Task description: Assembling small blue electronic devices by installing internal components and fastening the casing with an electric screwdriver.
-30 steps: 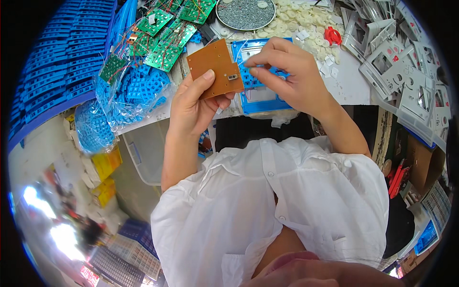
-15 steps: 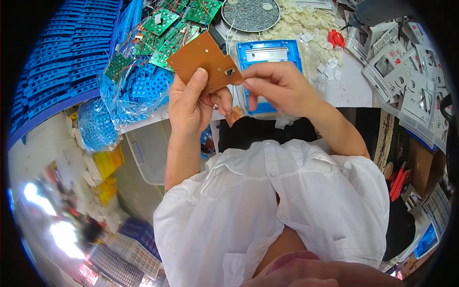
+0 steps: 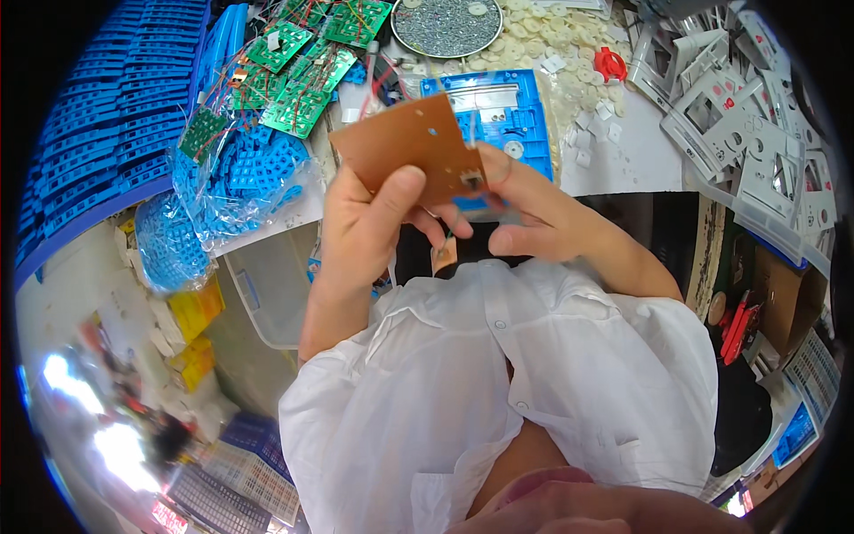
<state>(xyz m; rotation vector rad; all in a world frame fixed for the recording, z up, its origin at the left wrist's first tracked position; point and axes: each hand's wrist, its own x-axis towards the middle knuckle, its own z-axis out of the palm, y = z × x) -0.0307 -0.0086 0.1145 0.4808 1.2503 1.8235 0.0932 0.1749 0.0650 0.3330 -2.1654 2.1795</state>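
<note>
My left hand grips a brown circuit board, the thumb on its face and the other fingers behind. A small switch-like part sits near its lower right corner. From wires below the fingers hangs a small light brown board. At the larger board's right edge is my right hand; its thumb stands apart from its forefinger, and some fingertips are blurred. Behind the hands, a blue plastic casing lies on the table, partly hidden by the board.
Green circuit boards with wires lie at the back left, above bagged blue plastic parts. Stacked blue casings fill the far left. A round grey-speckled plate, pale discs and a red part lie behind; white panels crowd the right.
The brown board has come down and tilted, with the small board swinging lower. My right hand has moved lower, and its thumb has parted from its forefinger, which pinched beside the board's corner before.
</note>
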